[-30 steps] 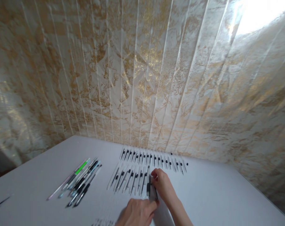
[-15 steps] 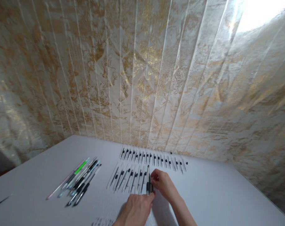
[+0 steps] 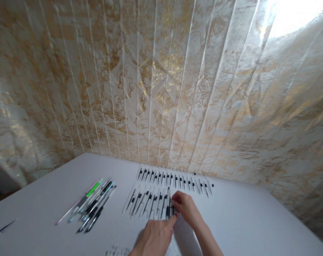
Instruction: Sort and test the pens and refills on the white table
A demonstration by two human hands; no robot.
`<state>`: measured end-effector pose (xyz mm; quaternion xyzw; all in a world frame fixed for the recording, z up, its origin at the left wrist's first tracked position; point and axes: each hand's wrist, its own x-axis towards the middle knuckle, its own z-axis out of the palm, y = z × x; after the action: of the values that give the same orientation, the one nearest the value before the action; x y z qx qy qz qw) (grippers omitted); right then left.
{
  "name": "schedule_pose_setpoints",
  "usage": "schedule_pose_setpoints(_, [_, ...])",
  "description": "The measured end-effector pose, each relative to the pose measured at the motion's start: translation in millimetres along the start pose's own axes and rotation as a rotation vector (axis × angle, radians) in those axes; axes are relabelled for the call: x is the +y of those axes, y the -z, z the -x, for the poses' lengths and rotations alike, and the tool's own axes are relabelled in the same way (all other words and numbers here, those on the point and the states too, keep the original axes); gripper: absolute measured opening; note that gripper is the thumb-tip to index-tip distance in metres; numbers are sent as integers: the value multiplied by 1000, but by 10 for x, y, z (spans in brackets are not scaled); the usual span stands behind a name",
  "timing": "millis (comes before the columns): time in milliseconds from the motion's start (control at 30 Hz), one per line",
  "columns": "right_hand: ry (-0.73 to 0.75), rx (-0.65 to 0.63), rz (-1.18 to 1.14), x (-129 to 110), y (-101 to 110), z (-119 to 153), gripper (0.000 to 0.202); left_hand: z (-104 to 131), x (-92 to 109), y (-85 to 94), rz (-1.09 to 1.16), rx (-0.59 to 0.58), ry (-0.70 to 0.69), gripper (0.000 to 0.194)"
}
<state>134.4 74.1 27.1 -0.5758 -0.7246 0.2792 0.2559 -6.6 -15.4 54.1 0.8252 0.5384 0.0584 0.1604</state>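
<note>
Near the front row of clear pen parts (image 3: 149,204), my two hands work close together at its right end. My left hand (image 3: 156,234) lies low over the table, back up, with the index finger stretched to the lower end of a dark, slim pen piece; its thumb is hidden. My right hand (image 3: 187,208) comes in from the right, thumb and fingers pinched beside that piece. What sits between those fingertips is too small to make out. A pen with a black grip (image 3: 168,209) lies just left of the fingertips.
Behind runs another row of clear tubes, dark refills and black caps (image 3: 171,177). A pile of pens (image 3: 93,202), one bright green, lies left. Small dark bits (image 3: 117,250) are at the front edge; a thin dark pen (image 3: 3,229) lies far left. Patterned foil-like sheeting (image 3: 161,89) stands behind the table.
My left index finger has stretched out slightly further along the dark piece. My right hand stays pinched in nearly the same spot. The whole view has shifted a little.
</note>
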Motion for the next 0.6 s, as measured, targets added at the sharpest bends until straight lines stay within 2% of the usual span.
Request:
schedule_pose_setpoints(67, [-5,-9,-15,35,26,-6,16,6,-48,28,27,53,14,39])
schedule_pose_setpoints(133, [-12,-18,-32,76,83,-16,14,8,-197,148,25,141,114,25])
schedule_pose_setpoints(200, [-20,-22,-52,113,168,-28,15,26,-469,352,-26,222,292,17])
schedule_pose_setpoints(267, [-24,-19,-75,132,265,-36,16,82,-821,585,-77,250,433,18])
schedule_pose_setpoints(333, [-27,-13,-100,126,352,-33,18,170,-1164,773,-123,252,573,19])
schedule_pose_setpoints(400, [-28,-10,-125,96,415,-17,20,259,-1416,864,-140,227,656,17])
schedule_pose_setpoints(500, [-23,-9,-158,20,470,20,21,338,-1567,844,-127,185,708,12])
schedule_pose_setpoints(600, [-5,-9,-187,-87,505,63,20,349,-1535,806,-73,187,713,11])
